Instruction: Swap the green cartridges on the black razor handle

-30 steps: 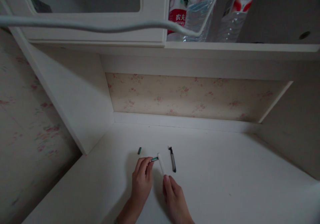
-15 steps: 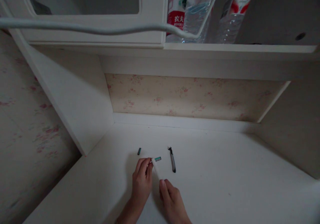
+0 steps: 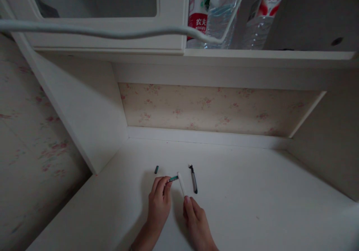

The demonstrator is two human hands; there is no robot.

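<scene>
Between the fingertips of my left hand (image 3: 160,197) is a slim green-and-dark razor head (image 3: 174,178), its right end sticking out. My right hand (image 3: 196,215) is closed round the lower end of what looks like a white toothbrush (image 3: 181,183); its bristles are not visible. The brush's tip is at the right end of the razor head, touching it or very close. A black-and-grey razor handle (image 3: 194,180) without a head lies on the white desk (image 3: 246,191), right of the brush. Another small dark green razor head (image 3: 156,169) lies beyond my left hand.
Overhead is a white cabinet shelf (image 3: 252,54) holding several plastic bottles (image 3: 221,17). A thick pale cable (image 3: 117,33) hangs across its front. Side panels (image 3: 81,105) bound the desk, with a flowered back wall (image 3: 193,107) behind.
My right hand has moved slightly right and up, sliding the white brush along the razor head toward its right end. My left hand stays nearly in place, still holding the razor head.
</scene>
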